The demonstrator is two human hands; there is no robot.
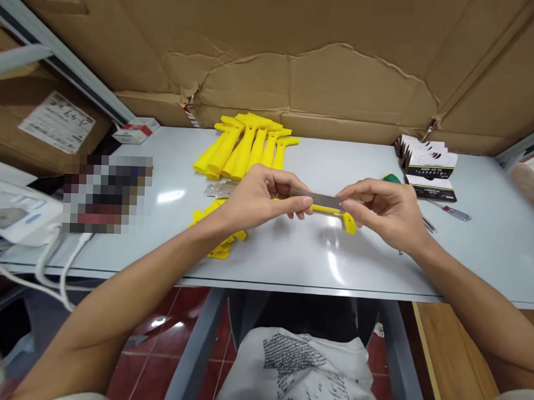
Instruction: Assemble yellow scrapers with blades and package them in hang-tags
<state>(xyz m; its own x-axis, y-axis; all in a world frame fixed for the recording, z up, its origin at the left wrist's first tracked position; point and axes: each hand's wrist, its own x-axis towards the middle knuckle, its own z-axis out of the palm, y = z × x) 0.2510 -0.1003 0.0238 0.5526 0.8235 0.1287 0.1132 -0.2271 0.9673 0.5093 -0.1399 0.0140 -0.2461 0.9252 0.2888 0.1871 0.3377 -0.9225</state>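
Printed shirt below; left hand and right hand pinch a dark strip, seemingly positioning it; moving it needs steadiness.

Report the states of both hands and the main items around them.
Left hand: pinching the strip
Right hand: pinching its other end
Dark flat strip: held between both hands
Yellow piece below strip: partly hidden
Yellow handles: piled together
Small yellow pieces: loosely heaped
Printed black-and-white packages: bunched together
Screwdriver: lying flat
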